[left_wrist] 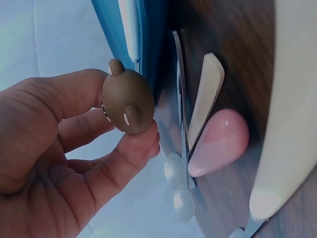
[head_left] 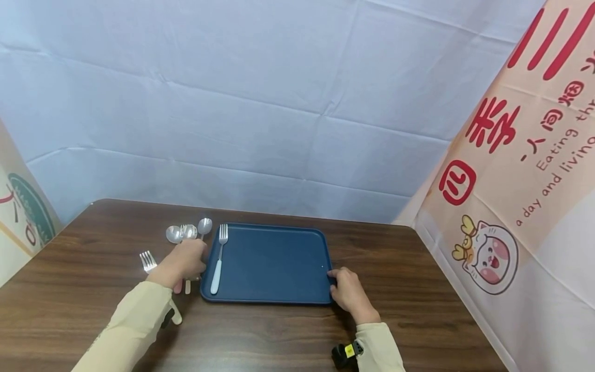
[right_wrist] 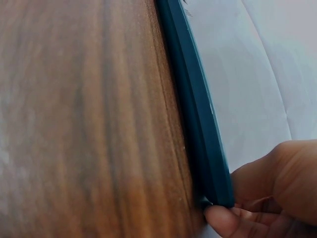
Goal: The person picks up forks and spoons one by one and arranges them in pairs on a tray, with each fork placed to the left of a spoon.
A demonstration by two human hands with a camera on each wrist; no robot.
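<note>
Left of the blue tray [head_left: 274, 263], my left hand [head_left: 188, 259] pinches a spoon [head_left: 204, 226] between thumb and fingers. A brown animal-head handle end [left_wrist: 130, 104] shows between the fingertips in the left wrist view, and the spoon's bowl points to the back of the table. My right hand [head_left: 348, 290] grips the tray's right edge near the front corner, thumb and fingers at the rim [right_wrist: 205, 129]. A fork with a pale handle [head_left: 216, 276] lies lengthwise inside the tray along its left side.
Left of the tray lie more utensils: a spoon [head_left: 174, 234], another round-bowled spoon [head_left: 191, 232] and a fork [head_left: 147, 261]. A pink handle [left_wrist: 220, 141] and a cream handle [left_wrist: 207, 91] lie close below my left hand. White cloth [head_left: 232, 103] hangs behind the wooden table [head_left: 400, 268].
</note>
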